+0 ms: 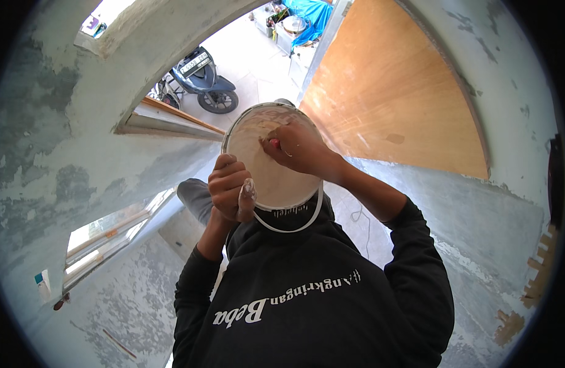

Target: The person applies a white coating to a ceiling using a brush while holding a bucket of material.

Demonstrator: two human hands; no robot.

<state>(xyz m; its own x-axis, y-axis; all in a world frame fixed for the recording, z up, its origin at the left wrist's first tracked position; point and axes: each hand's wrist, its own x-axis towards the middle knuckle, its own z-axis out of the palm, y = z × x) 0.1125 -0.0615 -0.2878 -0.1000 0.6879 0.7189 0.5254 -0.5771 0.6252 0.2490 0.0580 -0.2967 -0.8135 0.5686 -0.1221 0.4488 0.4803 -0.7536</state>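
In front of my chest is a round bucket [245, 132] with its open mouth facing up and pale, whitish residue on its inner wall. My left hand [228, 187] is closed at the bucket's left rim, and its thumb is smeared white. Over the mouth, my right hand [299, 149] is closed around a tool with a red handle [274, 143]. Only the handle's end shows; the rest of the tool is hidden by the hand. A white bail handle [292, 231] hangs down on the side nearest me.
Patchy grey plastered walls [68, 135] surround me. Ahead, past a doorway, stands a parked motorbike [203, 76]. A wooden door [399, 92] is at the right. A blue tarp [313, 18] lies farther out, and a thin cord [365, 227] runs along the floor.
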